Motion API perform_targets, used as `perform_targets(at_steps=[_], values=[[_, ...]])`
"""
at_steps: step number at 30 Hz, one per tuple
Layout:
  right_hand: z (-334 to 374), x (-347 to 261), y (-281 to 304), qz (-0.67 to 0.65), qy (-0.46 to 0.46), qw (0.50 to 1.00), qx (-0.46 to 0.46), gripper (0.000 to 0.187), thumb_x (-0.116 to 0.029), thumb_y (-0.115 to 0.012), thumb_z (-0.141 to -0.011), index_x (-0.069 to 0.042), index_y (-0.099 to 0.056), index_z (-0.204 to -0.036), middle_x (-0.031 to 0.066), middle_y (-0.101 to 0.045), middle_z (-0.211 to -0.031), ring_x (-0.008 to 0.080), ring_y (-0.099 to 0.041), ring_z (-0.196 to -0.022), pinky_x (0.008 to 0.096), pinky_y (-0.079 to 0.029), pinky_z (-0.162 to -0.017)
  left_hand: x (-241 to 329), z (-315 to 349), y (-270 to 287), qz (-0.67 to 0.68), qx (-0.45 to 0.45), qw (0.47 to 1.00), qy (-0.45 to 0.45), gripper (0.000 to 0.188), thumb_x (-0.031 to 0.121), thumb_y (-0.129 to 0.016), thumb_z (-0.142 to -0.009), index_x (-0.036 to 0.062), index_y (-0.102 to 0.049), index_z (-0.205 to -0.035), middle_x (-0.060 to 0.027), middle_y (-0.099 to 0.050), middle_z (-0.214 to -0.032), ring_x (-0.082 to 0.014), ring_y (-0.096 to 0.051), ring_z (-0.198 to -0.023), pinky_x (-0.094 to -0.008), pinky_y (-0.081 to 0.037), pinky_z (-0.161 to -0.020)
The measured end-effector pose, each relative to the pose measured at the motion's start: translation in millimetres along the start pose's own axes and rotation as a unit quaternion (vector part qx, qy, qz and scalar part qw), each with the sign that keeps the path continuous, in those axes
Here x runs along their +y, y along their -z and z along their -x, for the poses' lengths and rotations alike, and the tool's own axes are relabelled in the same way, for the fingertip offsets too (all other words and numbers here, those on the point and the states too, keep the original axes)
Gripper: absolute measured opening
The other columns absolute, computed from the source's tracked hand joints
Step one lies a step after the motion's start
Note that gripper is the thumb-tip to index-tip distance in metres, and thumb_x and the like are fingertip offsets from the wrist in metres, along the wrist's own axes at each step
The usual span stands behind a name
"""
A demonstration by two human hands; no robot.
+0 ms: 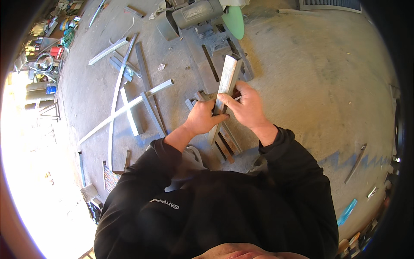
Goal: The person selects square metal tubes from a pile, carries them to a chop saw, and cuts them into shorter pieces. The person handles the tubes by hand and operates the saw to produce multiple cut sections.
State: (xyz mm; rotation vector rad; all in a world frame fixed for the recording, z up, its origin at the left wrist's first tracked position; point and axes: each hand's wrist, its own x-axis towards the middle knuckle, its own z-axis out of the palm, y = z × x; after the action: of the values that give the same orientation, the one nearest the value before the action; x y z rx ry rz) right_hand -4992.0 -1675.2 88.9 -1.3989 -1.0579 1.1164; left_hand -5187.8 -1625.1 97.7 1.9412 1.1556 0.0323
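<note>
Both hands grip one length of metal tube (228, 74), which has worn, brownish patches and points away from me at a slight tilt. My left hand (202, 117) is closed around its nearer part, with the thumb across it. Farther up, my right hand (249, 105) pinches the tube with the thumb on top and fingers on the right side. Below the hands lie several metal bars (232, 139) side by side, partly hidden by the tube and my left hand. Just beyond the tube stands a cut-off saw (198, 14) with a green disc-shaped part (234, 22) and a slotted base (196, 56).
On the floor to the left, several metal tubes (129, 106) lie crossed over each other. Tools and coiled cords (68, 36) crowd the far left side. A thin metal strip (355, 164) and a turquoise object (347, 212) lie at the right. A grate (330, 5) is at the far right.
</note>
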Motion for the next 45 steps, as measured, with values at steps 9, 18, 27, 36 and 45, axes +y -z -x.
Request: perform_targets(at_steps=[9,18,27,36,45], values=[[-29,37,7,-0.26,-0.107,0.956,-0.086,0.044,-0.041,-0.068,-0.107,0.002,-0.071,-0.119,0.0033,-0.071,-0.094,0.0128,-0.065,-0.084,0.0326,-0.055,-0.076,-13,3,-35,0.425,-0.11,0.895,0.085,0.034,0.015,-0.071,-0.102,-0.0027,-0.061,-0.13,-0.0118,-0.076,-0.102,-0.0202,-0.074,-0.097,-0.0398,-0.058,-0.087],[23,61,-22,0.027,-0.268,0.943,-0.195,0.062,-0.054,-0.054,-0.109,0.006,-0.07,-0.116,0.0217,-0.076,-0.1,0.0335,-0.075,-0.091,0.0439,-0.057,-0.082,-19,-49,-22,0.207,0.084,0.948,0.226,0.049,0.037,-0.071,-0.103,-0.0092,-0.057,-0.113,-0.0254,-0.073,-0.101,-0.0312,-0.076,-0.082,-0.043,-0.06,-0.073],[48,56,-44,0.035,-0.311,0.911,-0.269,0.053,-0.048,-0.076,-0.096,0.004,-0.071,-0.096,0.0233,-0.075,-0.086,0.0405,-0.075,-0.086,0.0487,-0.056,-0.078,-3,-80,-28,0.251,0.079,0.952,0.156,0.051,0.036,-0.07,-0.105,-0.0078,-0.05,-0.121,-0.018,-0.07,-0.097,-0.024,-0.077,-0.073,-0.0388,-0.063,-0.064],[40,37,-65,0.035,-0.257,0.938,-0.228,0.051,-0.048,-0.071,-0.099,0.003,-0.07,-0.096,0.0197,-0.072,-0.078,0.0391,-0.073,-0.08,0.0487,-0.054,-0.074,6,-106,-7,0.188,0.021,0.974,0.127,0.052,0.038,-0.071,-0.103,-0.0056,-0.056,-0.128,-0.0145,-0.071,-0.092,-0.0228,-0.074,-0.069,-0.0397,-0.061,-0.063],[39,52,-79,0.028,-0.241,0.949,-0.202,0.055,-0.052,-0.071,-0.099,0.003,-0.068,-0.1,0.0161,-0.071,-0.072,0.0348,-0.074,-0.073,0.0479,-0.055,-0.07,0,-115,-10,0.16,0.022,0.982,0.103,0.048,0.037,-0.071,-0.104,-0.0057,-0.059,-0.121,-0.015,-0.071,-0.087,-0.0239,-0.074,-0.063,-0.0405,-0.06,-0.058]])
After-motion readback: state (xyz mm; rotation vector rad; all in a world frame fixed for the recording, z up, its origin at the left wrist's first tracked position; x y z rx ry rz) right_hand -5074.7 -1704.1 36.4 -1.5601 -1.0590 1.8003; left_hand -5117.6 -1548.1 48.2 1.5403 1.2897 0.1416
